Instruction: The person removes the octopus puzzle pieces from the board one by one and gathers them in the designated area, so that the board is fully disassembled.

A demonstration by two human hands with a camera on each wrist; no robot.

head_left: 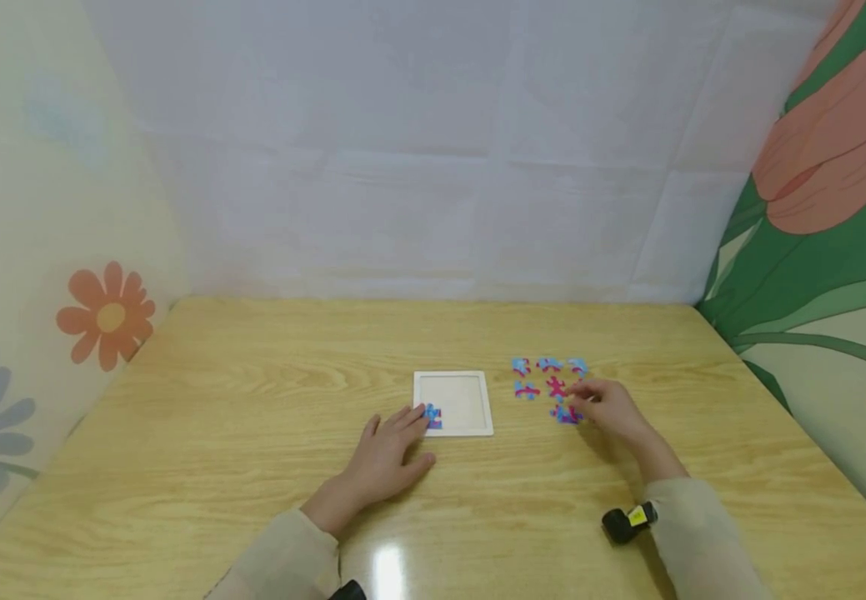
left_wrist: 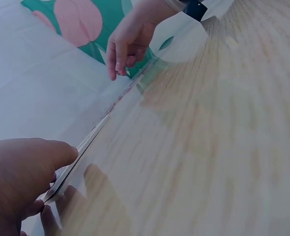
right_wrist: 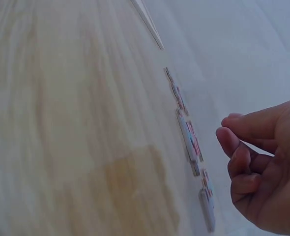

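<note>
A white square puzzle frame (head_left: 487,404) lies on the wooden table, with one blue and purple jigsaw piece (head_left: 434,417) in its near left corner. My left hand (head_left: 391,457) rests at that corner, fingers spread, fingertips on the frame's left edge and by the piece. Right of the frame lie several loose blue and pink jigsaw pieces (head_left: 527,390) in rough rows. Over their right side hovers my right hand (head_left: 613,410), thumb and forefinger close together. In the right wrist view the right hand (right_wrist: 265,167) is loosely curled, with no piece visible between its fingertips.
The wooden table (head_left: 252,383) meets a white cloth backdrop (head_left: 402,208) at its far edge. Flower-patterned panels stand at the left and right sides. A black wrist camera (head_left: 620,525) sits by the right sleeve.
</note>
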